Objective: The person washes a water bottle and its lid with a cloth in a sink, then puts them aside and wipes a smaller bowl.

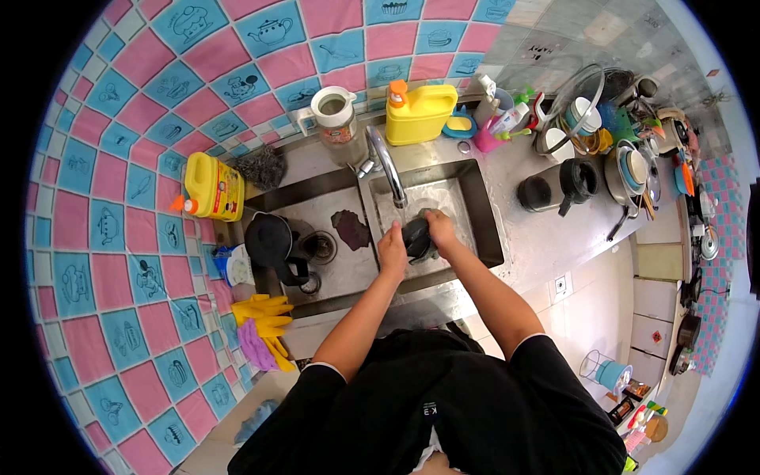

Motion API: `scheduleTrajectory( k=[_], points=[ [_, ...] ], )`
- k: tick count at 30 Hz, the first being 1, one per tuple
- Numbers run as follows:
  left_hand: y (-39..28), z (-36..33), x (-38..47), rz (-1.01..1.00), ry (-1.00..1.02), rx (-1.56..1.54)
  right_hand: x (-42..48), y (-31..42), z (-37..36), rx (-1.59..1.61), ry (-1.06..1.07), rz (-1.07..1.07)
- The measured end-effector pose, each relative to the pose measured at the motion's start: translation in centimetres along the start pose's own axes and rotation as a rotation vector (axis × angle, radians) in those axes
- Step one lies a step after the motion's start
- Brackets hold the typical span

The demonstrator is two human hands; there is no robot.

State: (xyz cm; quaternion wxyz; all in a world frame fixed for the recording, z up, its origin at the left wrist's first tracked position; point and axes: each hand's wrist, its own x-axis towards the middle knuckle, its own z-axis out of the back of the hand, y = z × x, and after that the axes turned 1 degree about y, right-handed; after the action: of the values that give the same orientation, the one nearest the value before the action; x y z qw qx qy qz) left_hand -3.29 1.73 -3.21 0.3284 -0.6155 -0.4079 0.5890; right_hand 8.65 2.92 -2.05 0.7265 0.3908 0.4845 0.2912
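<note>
Under the curved chrome faucet, a dark rounded object, perhaps a lid, is held over the right sink basin. My left hand grips its left side. On its far right edge is my right hand, with a greyish bit of material by the fingers that I cannot make out. The left basin holds a black-topped jug with a black handle, tilted to the side. A dark reddish-brown cloth or scouring pad lies flat next to the drain.
Yellow detergent jugs, a glass pitcher and a steel-wool clump line the back and left. Rubber gloves hang at the left edge. A grey jug lies on the right counter, near stacked bowls.
</note>
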Motion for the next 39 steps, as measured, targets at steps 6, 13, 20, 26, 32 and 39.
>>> scheduleTrajectory(
  k=[6, 13, 20, 26, 32, 39],
  points=[
    [2.6, 0.1, 1.0, -0.041, 0.028, 0.073, -4.0, 0.5, -2.1, -0.411, -0.118, 0.589],
    [5.0, 1.7, 2.9, -0.173, -0.02, 0.202, -2.6, 1.8, -0.3, -0.481, 0.081, 0.848],
    [-2.1, 0.3, -0.8, -0.186, -0.056, 0.253, -0.7, -0.6, -0.5, 0.529, 0.043, -0.119],
    [-3.7, 0.0, -0.9, -0.215, -0.087, 0.673, -4.2, 1.3, -3.1, -0.334, -0.226, 0.316],
    [-4.7, -0.4, -1.0, -0.229, -0.099, 0.722, -1.9, 1.9, -2.7, -0.392, -0.157, 0.342],
    [-4.1, -0.5, -2.3, -0.272, -0.092, 0.815, 0.6, 3.7, -0.2, -0.322, -0.041, -0.172]
  ],
)
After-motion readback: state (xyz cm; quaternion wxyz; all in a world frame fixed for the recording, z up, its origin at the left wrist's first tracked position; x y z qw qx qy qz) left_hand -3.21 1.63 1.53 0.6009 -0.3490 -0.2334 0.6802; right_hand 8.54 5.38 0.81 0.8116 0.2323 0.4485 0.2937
